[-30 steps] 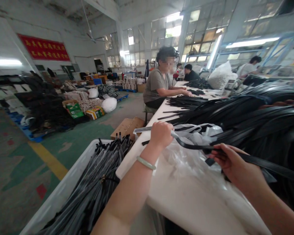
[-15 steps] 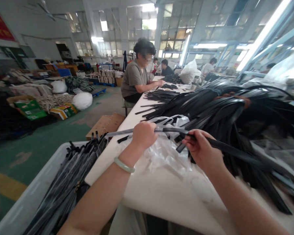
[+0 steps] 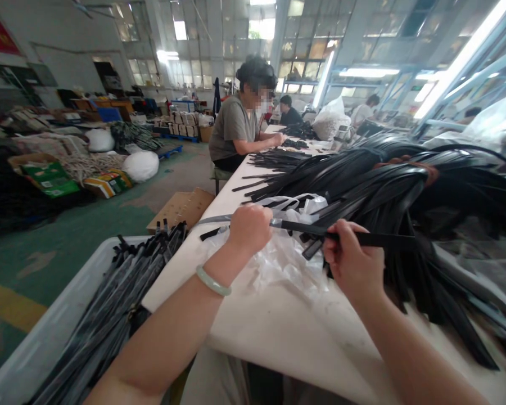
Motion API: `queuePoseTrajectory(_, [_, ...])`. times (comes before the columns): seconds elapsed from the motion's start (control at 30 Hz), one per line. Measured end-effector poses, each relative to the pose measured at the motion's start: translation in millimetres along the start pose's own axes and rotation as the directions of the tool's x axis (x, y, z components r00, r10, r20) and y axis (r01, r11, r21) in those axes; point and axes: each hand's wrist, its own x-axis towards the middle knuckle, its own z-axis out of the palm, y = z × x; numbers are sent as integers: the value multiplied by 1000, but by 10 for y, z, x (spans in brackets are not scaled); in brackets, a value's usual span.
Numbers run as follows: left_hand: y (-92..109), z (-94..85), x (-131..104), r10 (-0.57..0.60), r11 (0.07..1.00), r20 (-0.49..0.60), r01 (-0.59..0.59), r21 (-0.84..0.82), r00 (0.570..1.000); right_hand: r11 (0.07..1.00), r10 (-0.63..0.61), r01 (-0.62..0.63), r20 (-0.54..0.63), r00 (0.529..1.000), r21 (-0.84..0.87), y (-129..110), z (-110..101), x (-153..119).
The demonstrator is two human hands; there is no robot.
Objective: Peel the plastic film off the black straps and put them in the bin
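A long black strap (image 3: 306, 227) is stretched between my two hands above the table. My left hand (image 3: 249, 228), with a pale green bangle on its wrist, is closed around the strap where a greyish, translucent plastic sleeve (image 3: 214, 219) covers it. That sleeved part sticks out to the left of the fist. My right hand (image 3: 354, 253) pinches the bare black part between thumb and fingers, and the strap's flat end reaches out to the right. Beneath the hands lie crumpled clear plastic sleeves (image 3: 278, 264) on the white table (image 3: 270, 326).
A big bundle of black straps (image 3: 362, 174) covers the table's right side. To the left, a white bin (image 3: 71, 315) holds many sleeved straps (image 3: 105, 304). A cardboard box (image 3: 181, 208) stands beyond it. A co-worker (image 3: 236, 126) sits along the table's left edge.
The strap's right part, bent and blurred before, now lies straighter with its end in view. My right hand has shifted slightly right and down; my left hand stays nearly in place.
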Motion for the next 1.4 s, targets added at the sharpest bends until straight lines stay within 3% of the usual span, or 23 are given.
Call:
queuePoseTrajectory(0.07, [115, -2, -15, 43, 999, 11, -43, -16, 999, 995, 8, 10, 171, 985, -103, 77, 46, -62])
queuePoseTrajectory(0.13, [182, -4, -21, 71, 997, 21, -71, -22, 997, 996, 35, -8, 290, 956, -92, 130, 60, -92])
queuePoseTrajectory(0.3, [154, 2, -2, 34, 999, 23, -34, -7, 999, 998, 4, 9, 204, 979, -63, 131, 26, -56])
queuePoseTrajectory(0.47, [291, -14, -17, 112, 994, 49, -111, -17, 993, 992, 10, 41, 396, 918, -121, 220, 121, -115])
queuePoseTrajectory(0.63, [420, -26, -32, 112, 994, 98, -111, -14, 989, 980, 132, -52, 432, 892, -193, 274, 158, -129])
queuePoseTrajectory(0.77, [305, -97, -28, 151, 988, 144, -143, -65, 978, 974, 98, 0, 420, 902, -228, 135, 66, -61])
queuePoseTrajectory(0.87, [-40, -271, 6, 179, 943, 246, -95, -318, 953, 975, 12, 64, 340, 940, -212, -7, -93, 27])
queuePoseTrajectory(0.93, [-361, -468, 34, 238, 860, 352, -27, -510, 905, 975, -27, 89, 288, 957, -204, -74, -190, 71])
queuePoseTrajectory(1.0, [-702, -722, 25, 287, 829, 451, 17, -560, 845, 976, -16, 84, 325, 946, -199, -104, -239, 75])
queuePoseTrajectory(1.07, [-1046, -1009, -65, 164, 857, 450, 99, -505, 878, 976, 53, 50, 457, 888, -210, -106, -232, 33])
queuePoseTrajectory(1.13, [-1400, -1299, -278, -96, 891, 334, 230, -390, 938, 970, 121, 21, 554, 824, -243, -99, -194, -29])
queuePoseTrajectory(1.17, [-1581, -1435, -436, -225, 894, 263, 306, -327, 938, 965, 137, 17, 562, 815, -260, -96, -175, -58])
queuePoseTrajectory(1.23, [-1939, -1672, -843, -451, 842, 187, 485, -235, 873, 953, 146, 19, 514, 845, -301, -95, -147, -92])
queuePoseTrajectory(1.27, [-2108, -1763, -1080, -568, 784, 174, 593, -184, 805, 948, 142, 20, 476, 868, -319, -94, -141, -97])
queuePoseTrajectory(1.33, [-2405, -1865, -1573, -649, 730, 181, 672, -123, 739, 934, 138, 20, 413, 900, -355, -87, -137, -91])
queuePoseTrajectory(1.4, [-2637, -1839, -2032, -759, 633, 187, 774, -14, 624, 921, 140, 21, 382, 914, -388, -70, -132, -79])
